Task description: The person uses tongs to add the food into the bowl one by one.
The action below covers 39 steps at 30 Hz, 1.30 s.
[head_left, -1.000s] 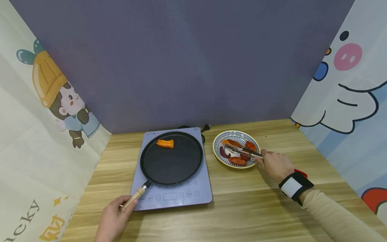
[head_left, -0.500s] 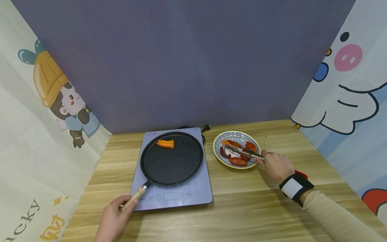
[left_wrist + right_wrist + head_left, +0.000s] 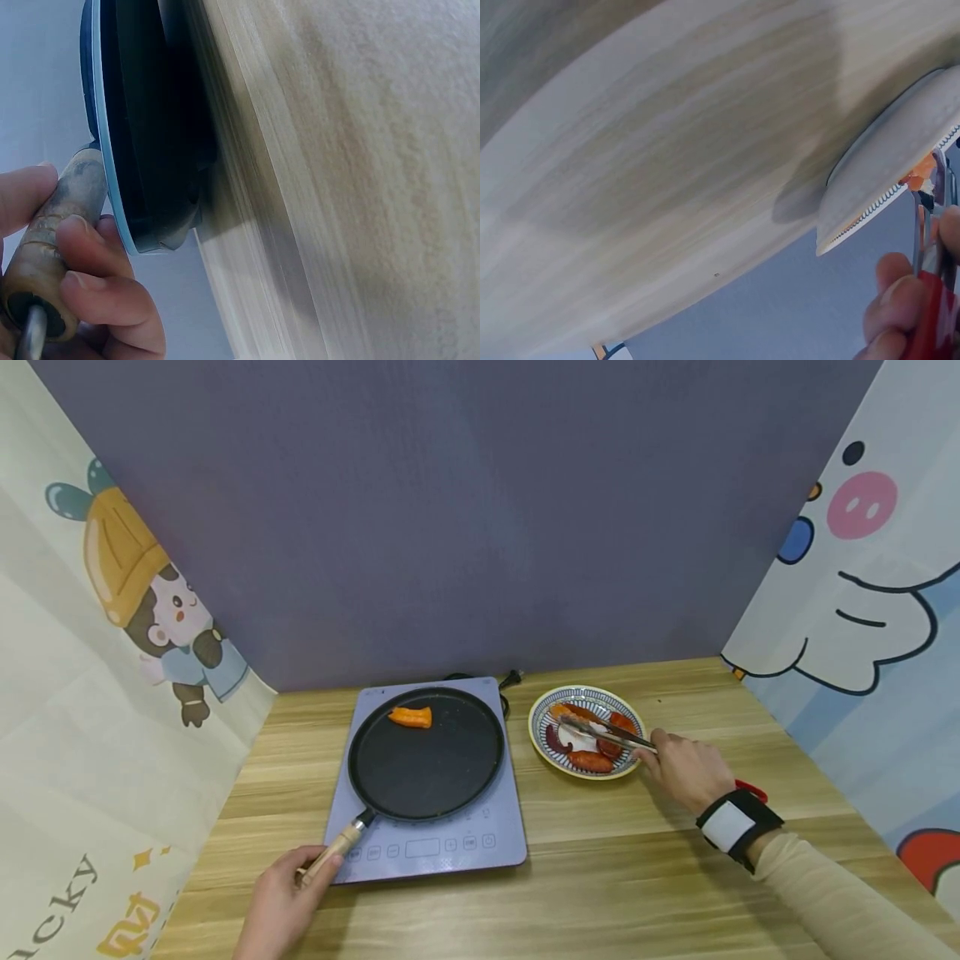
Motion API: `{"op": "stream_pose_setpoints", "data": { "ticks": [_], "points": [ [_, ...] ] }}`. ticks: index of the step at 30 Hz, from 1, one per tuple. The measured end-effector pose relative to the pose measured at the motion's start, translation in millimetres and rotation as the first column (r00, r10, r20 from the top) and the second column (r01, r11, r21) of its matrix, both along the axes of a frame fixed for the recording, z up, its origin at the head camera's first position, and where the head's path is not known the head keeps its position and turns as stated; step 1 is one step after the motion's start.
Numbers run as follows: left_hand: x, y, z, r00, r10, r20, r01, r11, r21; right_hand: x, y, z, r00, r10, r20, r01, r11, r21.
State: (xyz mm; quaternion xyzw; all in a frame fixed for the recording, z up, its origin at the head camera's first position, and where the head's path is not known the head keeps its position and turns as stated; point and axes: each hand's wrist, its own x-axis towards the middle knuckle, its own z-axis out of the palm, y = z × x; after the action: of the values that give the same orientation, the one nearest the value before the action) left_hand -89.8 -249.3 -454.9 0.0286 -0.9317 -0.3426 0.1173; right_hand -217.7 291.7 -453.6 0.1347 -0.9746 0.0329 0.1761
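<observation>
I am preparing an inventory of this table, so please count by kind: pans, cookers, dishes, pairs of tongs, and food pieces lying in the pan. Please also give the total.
Pan: 1
Cooker: 1
Dish: 1
Tongs, as a pair: 1
Food piece in the pan: 1
Total: 5

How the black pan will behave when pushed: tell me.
The pan would likely slide rather than tip, lying flat on the cooktop. Held only by its handle in the left hand, it may swivel. Being shallow, it may feel light.
</observation>
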Motion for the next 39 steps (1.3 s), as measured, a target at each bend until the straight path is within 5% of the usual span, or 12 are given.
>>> {"op": "stream_pose_setpoints", "data": {
  "ticks": [23,39],
  "points": [
    [1.0,1.0,0.0,1.0,0.001,0.017,-0.001,1.0,0.011,-2.3,2.0,-0.7,0.999,0.021,-0.039,-0.02,1.0,0.015],
    [0.3,0.8,-0.2,1.0,0.001,0.009,-0.001,1.0,-0.001,-8.8,-3.2,17.1,0.991,0.051,-0.125,-0.047,0.998,0.032]
  ]
}}
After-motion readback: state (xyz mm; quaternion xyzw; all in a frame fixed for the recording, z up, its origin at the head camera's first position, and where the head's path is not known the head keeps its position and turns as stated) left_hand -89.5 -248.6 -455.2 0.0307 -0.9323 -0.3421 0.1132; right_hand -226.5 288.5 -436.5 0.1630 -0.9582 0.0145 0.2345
